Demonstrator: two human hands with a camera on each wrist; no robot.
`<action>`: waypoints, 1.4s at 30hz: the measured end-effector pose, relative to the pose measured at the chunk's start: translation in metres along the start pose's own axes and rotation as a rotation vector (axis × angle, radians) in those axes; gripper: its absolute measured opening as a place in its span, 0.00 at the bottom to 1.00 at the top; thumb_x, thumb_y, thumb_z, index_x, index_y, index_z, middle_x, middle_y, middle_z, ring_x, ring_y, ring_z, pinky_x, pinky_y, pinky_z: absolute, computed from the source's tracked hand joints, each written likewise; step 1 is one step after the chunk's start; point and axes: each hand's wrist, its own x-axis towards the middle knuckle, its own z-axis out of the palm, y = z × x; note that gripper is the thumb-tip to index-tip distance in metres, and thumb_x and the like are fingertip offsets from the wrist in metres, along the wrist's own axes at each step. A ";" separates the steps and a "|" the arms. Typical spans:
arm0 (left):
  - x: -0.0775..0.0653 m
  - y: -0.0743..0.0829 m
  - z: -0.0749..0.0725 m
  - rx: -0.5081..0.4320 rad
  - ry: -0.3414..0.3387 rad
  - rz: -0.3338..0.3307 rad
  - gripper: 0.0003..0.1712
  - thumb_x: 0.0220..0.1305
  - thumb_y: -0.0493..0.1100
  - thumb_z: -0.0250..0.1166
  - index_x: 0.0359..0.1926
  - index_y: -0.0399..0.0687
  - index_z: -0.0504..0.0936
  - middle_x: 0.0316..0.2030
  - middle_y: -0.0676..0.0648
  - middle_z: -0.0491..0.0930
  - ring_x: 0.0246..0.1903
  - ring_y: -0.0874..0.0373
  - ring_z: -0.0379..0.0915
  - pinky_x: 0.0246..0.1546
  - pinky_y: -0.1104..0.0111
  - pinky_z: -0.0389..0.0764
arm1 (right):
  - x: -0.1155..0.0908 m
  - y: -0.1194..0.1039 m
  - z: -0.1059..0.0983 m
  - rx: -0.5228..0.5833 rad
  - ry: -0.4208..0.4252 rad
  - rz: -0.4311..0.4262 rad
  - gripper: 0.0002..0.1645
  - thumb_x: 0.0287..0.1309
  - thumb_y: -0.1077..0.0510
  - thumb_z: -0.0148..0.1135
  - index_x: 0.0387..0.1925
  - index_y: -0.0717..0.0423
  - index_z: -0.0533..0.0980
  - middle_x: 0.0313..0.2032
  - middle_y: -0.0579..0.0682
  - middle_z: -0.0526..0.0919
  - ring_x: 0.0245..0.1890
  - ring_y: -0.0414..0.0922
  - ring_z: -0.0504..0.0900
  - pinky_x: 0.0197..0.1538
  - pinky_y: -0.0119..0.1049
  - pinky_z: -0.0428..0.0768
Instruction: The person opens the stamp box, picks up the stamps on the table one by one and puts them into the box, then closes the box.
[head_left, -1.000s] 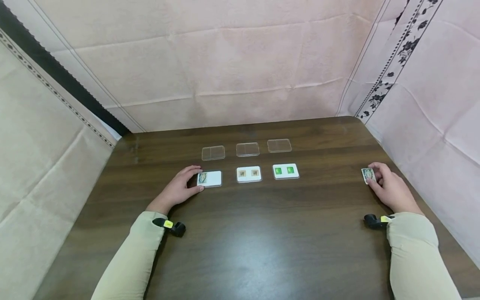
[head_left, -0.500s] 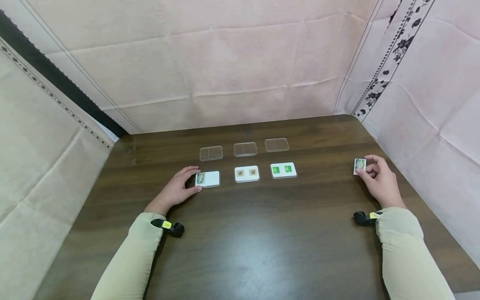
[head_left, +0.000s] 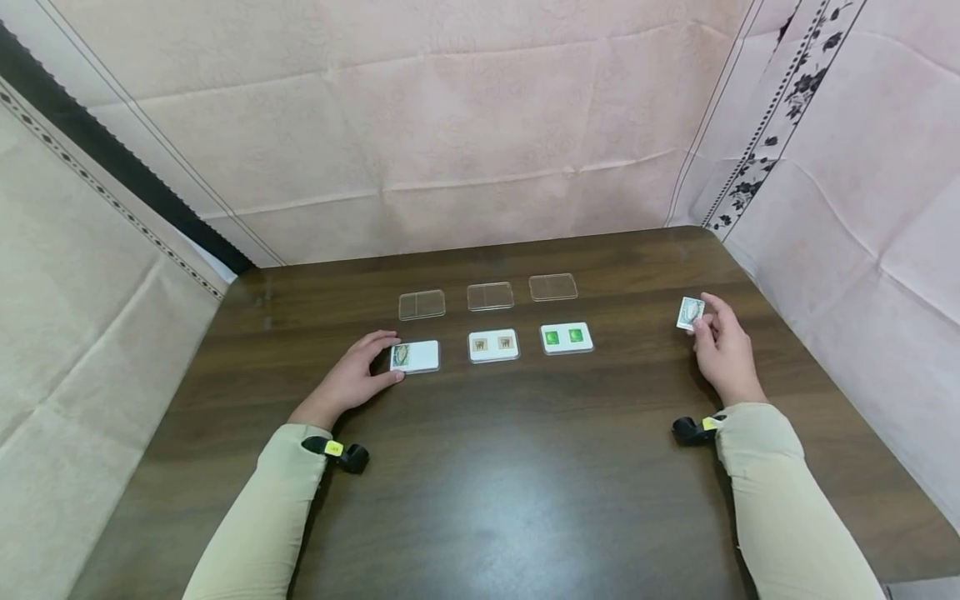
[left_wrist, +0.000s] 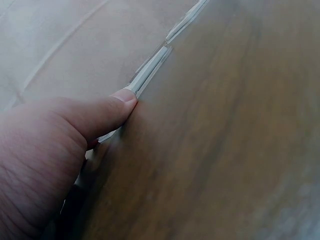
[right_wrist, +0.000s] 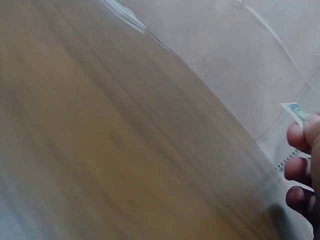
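In the head view my left hand (head_left: 351, 381) grips the left end of a flat white-filled plastic case (head_left: 423, 356), thumb at its near edge and fingers at its far edge. One small stamp (head_left: 402, 355) lies at the left end of that case. The left wrist view shows the thumb against the case's side (left_wrist: 150, 71). Off to the right, my right hand (head_left: 723, 348) pinches another stamp (head_left: 690, 313) between thumb and fingers above the table. Its greenish print also shows at the right edge of the right wrist view, where the stamp (right_wrist: 295, 111) sticks out past the fingertips.
Right of the held case are a case with two brown stamps (head_left: 493, 346) and a case with two green stamps (head_left: 567, 338). Behind them lie three clear lids (head_left: 422, 305) in a row. The brown wooden table (head_left: 480, 467) is enclosed by pale cloth (head_left: 450, 125).
My right hand has moved left and farther from me with the pinched stamp, which has risen off the table's right side. The left hand stays at its case.
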 end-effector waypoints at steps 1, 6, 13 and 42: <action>0.000 0.000 0.000 0.001 0.001 -0.001 0.36 0.68 0.51 0.68 0.72 0.46 0.69 0.74 0.44 0.60 0.73 0.43 0.54 0.69 0.43 0.59 | 0.001 -0.002 0.003 0.001 -0.007 0.008 0.27 0.76 0.61 0.47 0.73 0.59 0.62 0.33 0.58 0.77 0.25 0.33 0.70 0.33 0.26 0.68; 0.000 -0.002 0.001 0.001 0.004 0.002 0.36 0.68 0.52 0.68 0.72 0.47 0.69 0.74 0.44 0.60 0.73 0.43 0.54 0.69 0.43 0.59 | 0.004 -0.012 0.016 0.035 -0.008 0.030 0.30 0.75 0.62 0.46 0.75 0.59 0.59 0.34 0.56 0.76 0.28 0.36 0.69 0.37 0.32 0.67; 0.000 -0.002 0.000 0.004 0.006 0.005 0.35 0.68 0.52 0.68 0.71 0.46 0.69 0.74 0.44 0.61 0.73 0.44 0.54 0.70 0.44 0.59 | 0.005 -0.024 0.037 0.095 0.047 0.023 0.29 0.70 0.65 0.49 0.71 0.59 0.64 0.32 0.51 0.75 0.27 0.37 0.68 0.34 0.31 0.66; -0.002 0.001 -0.001 0.002 0.015 0.025 0.36 0.67 0.51 0.69 0.71 0.44 0.70 0.73 0.42 0.61 0.73 0.42 0.54 0.69 0.43 0.59 | -0.006 -0.110 0.134 0.211 -0.039 -0.019 0.27 0.70 0.62 0.53 0.69 0.57 0.67 0.32 0.52 0.77 0.30 0.46 0.73 0.33 0.34 0.71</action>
